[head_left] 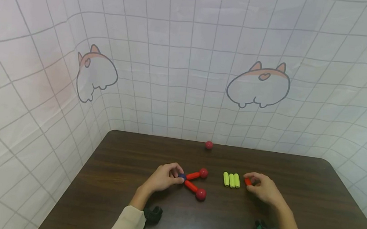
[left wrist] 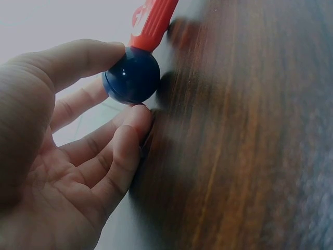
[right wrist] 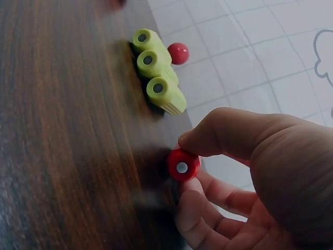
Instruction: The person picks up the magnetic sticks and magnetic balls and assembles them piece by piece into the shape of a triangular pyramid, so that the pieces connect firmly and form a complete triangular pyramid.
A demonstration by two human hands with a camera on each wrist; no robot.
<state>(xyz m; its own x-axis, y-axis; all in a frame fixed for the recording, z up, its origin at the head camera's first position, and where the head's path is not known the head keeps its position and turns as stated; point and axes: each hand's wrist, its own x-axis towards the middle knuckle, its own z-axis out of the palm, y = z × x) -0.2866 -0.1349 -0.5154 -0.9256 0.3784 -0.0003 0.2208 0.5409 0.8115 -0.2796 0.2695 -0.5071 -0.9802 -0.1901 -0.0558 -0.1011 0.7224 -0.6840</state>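
Note:
My left hand [head_left: 164, 178] pinches a dark blue ball [left wrist: 131, 78] between thumb and fingers, low over the table. Two red magnetic rods [head_left: 192, 176] fan out from that ball to the right. A red ball [head_left: 203, 173] tips the farther rod, and another red ball [head_left: 200, 194] tips the nearer one. To the right, my right hand [head_left: 265, 188] pinches a separate red magnetic rod [right wrist: 183, 165], whose end shows a round metal disc in the right wrist view. Beside it lie three yellow-green magnetic rods [head_left: 231, 180], side by side.
One loose red ball [head_left: 209, 145] sits near the back edge of the dark wooden table [head_left: 147, 148]. A white grid-patterned curtain [head_left: 187, 74] stands behind and along both sides. Each wrist wears a black camera strap [head_left: 153, 215].

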